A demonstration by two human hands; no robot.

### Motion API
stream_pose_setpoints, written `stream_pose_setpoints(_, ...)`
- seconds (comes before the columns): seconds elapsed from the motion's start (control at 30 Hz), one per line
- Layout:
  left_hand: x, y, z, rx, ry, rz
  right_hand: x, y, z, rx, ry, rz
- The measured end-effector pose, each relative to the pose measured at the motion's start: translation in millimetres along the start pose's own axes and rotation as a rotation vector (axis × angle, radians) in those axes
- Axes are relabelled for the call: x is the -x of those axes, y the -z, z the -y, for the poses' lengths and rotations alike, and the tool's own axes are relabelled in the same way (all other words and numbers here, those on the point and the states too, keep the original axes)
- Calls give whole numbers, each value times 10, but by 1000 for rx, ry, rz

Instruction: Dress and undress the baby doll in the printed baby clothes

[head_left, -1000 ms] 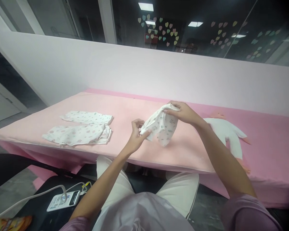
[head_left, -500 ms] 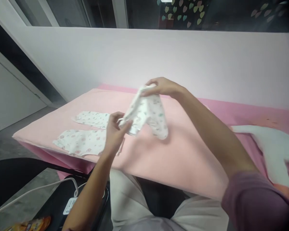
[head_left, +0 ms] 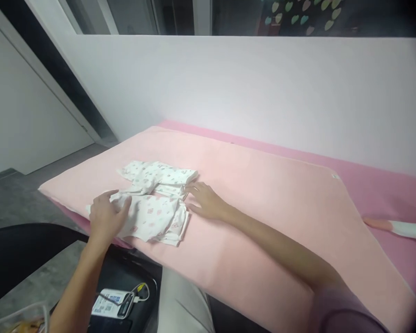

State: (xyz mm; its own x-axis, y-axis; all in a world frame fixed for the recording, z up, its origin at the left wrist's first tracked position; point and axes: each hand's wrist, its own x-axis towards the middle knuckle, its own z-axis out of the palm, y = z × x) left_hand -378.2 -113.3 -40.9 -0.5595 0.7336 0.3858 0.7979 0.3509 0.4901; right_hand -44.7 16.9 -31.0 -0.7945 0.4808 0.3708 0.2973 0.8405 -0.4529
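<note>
Two small white printed baby garments lie side by side on the pink sheet (head_left: 256,203). The farther garment (head_left: 169,175) has a small grey-green print and looks layered, one part crumpled toward the nearer one. Pink motifs dot the nearer garment (head_left: 150,215), whose right end shows stacked layers. My left hand (head_left: 107,215) is over the left end of the nearer garment, thumb and fingers apart; whether it touches the cloth I cannot tell. At the right edges of both garments, my right hand (head_left: 206,201) has its fingers stretched out, fingertips by the farther one.
Behind the bed runs a white wall (head_left: 229,83) below a dark window. A white and orange-pink item (head_left: 409,230) lies at the right edge. Below left, a white labelled device (head_left: 113,303) with a cable rests on a black surface beside my legs.
The small printed garment held up between both hands is now down with the farther garment. Both hands have let go and moved down; the view has turned.
</note>
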Motion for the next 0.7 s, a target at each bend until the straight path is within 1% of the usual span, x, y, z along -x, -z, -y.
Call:
stream_pose_setpoints(0.03,87,5,-9,-57,-9,23,227,-5,-11,-8,17,-13)
stream_pose_setpoints(0.1,253,-6,-8,-141,16,39,600,27,15,-14,29,-2)
stream_pose_setpoints(0.17,396,-23,15,-201,45,42,884,107,106,-25,18,12)
stream_pose_setpoints(0.23,490,-29,33,-265,59,29,1107,218,247,-50,1,20)
stream_pose_setpoints(0.33,495,0,7,-316,110,35,1385,399,505,-108,-19,19)
stream_pose_setpoints(0.4,423,33,-40,-310,166,96,1547,503,683,-150,-22,20)
stream_pose_setpoints(0.5,292,76,-98,-207,255,216,1758,624,923,-201,-23,24)
stream_pose_setpoints(0.57,243,100,-111,-68,296,246,1882,692,1044,-231,-36,27)
stream_pose_setpoints(0.63,247,134,-123,70,326,205,2000,756,1125,-252,-63,27)
stream_pose_setpoints(0.7,303,187,-181,188,259,124,2114,818,1179,-253,-102,12)
